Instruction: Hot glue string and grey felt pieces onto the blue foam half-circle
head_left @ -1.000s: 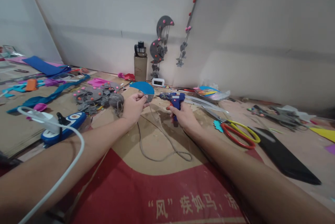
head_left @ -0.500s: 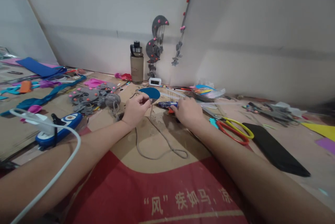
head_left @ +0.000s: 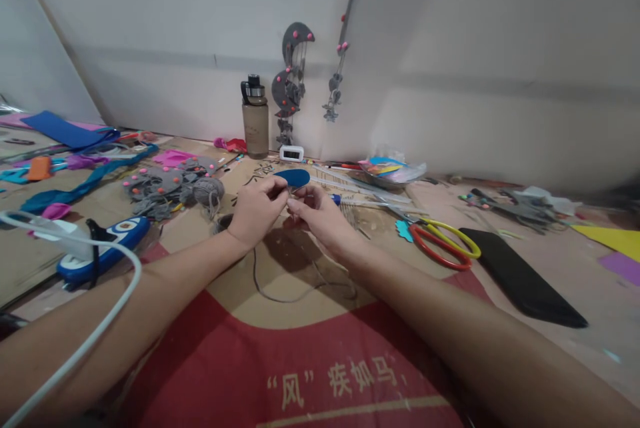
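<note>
My left hand (head_left: 256,211) is pinched closed on a grey yarn (head_left: 280,299) over the cardboard. From the fingers the strand hangs down and loops loosely on the board. My right hand (head_left: 323,220) meets it, thumb and forefinger pinched at the same spot on the yarn; the exact grip is partly hidden. Just behind the fingertips lies a blue felt piece (head_left: 296,178) with a rounded end. A blue-tipped tool (head_left: 336,199) shows beside my right hand, mostly covered. The grey yarn ball (head_left: 209,192) rests left of my left hand.
Scissors (head_left: 443,245) with red and yellow handles and a black slab (head_left: 523,275) lie at right. A bottle (head_left: 256,125) and small digital clock (head_left: 291,153) stand behind. Grey felt pieces (head_left: 165,181) and a blue device (head_left: 107,251) with a white cable (head_left: 107,331) are at left.
My right hand has come left from the blue and orange tool to my left hand's fingertips. My left hand stays nearly in place, and the view has shifted slightly.
</note>
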A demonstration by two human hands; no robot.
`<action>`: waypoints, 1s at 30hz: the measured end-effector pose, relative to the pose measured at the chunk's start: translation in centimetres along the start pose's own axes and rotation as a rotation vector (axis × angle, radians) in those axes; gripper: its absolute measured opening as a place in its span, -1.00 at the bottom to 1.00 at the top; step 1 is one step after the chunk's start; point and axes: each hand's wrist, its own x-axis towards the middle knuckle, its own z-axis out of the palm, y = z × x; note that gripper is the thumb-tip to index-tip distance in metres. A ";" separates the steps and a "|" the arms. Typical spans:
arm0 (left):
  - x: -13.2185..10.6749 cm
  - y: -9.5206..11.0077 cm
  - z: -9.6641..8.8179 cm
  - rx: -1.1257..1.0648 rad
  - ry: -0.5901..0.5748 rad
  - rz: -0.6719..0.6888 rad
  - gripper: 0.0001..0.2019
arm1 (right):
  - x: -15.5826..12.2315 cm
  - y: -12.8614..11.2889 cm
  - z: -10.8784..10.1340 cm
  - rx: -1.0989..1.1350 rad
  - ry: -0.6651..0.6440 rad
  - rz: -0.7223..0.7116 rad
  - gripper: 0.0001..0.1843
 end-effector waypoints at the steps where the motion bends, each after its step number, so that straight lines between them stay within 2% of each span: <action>1: 0.0 0.0 0.0 -0.012 -0.011 -0.014 -0.91 | -0.2 -0.2 0.0 0.015 -0.012 0.028 -0.70; 5: -0.1 0.1 0.2 -0.091 -0.073 -0.116 -0.92 | -0.3 -0.5 -0.3 -0.036 0.012 0.027 -0.83; 9: -0.2 0.6 0.5 -0.361 -0.114 -0.328 -0.87 | 0.2 0.0 -1.1 -0.200 0.098 -0.066 -0.84; 14: -0.2 0.9 0.7 -0.554 -0.076 -0.468 -0.84 | 0.5 0.5 -1.6 -0.340 0.185 -0.155 -0.82; 20: -0.2 0.7 0.7 -0.609 -0.056 -0.532 -0.83 | 0.6 0.4 -2.1 -0.413 0.238 -0.201 -0.82; 26: -0.3 1.2 0.6 -0.661 -0.076 -0.559 -0.86 | 0.6 0.0 -2.6 -0.548 0.253 -0.337 -0.84; 30: -0.2 1.5 0.6 -0.663 -0.082 -0.597 -0.88 | 0.6 0.0 -2.8 -0.573 0.260 -0.337 -0.83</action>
